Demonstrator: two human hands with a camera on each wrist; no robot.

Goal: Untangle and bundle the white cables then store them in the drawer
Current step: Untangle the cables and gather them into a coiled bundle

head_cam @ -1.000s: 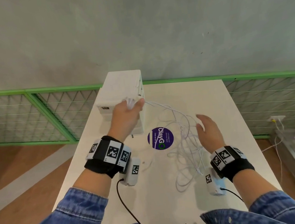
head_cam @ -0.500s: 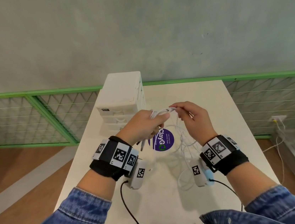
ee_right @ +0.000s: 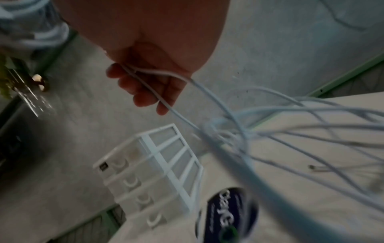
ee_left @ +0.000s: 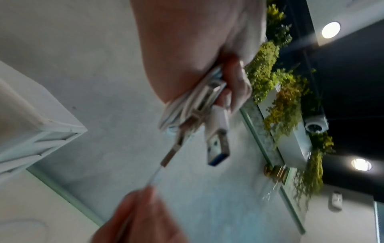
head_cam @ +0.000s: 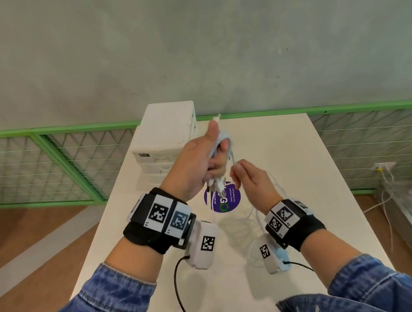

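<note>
Above the table [head_cam: 305,169], the left hand [head_cam: 195,162] was raised, its grip curled tight round a bunch of white cables [ee_left: 187,105] (a USB plug [ee_left: 218,144] hung below the fist); the right hand [head_cam: 255,183], just beside it, pinched one strand [ee_right: 145,82], the rest trailing in loose loops onto the table; the drawer unit [head_cam: 168,134] stood behind, drawers shut, near a purple sticker [head_cam: 227,202].

1. The left hand [head_cam: 195,162] is raised above the desk [head_cam: 291,161], thumb up, its grip closed round a bunch of white cables [head_cam: 220,142].
2. The right hand [head_cam: 253,183] pinches one strand just beside it.
3. Loose cable loops lie on the desk by a purple sticker [head_cam: 224,201].
4. A white drawer unit [head_cam: 166,137] stands behind.
</note>
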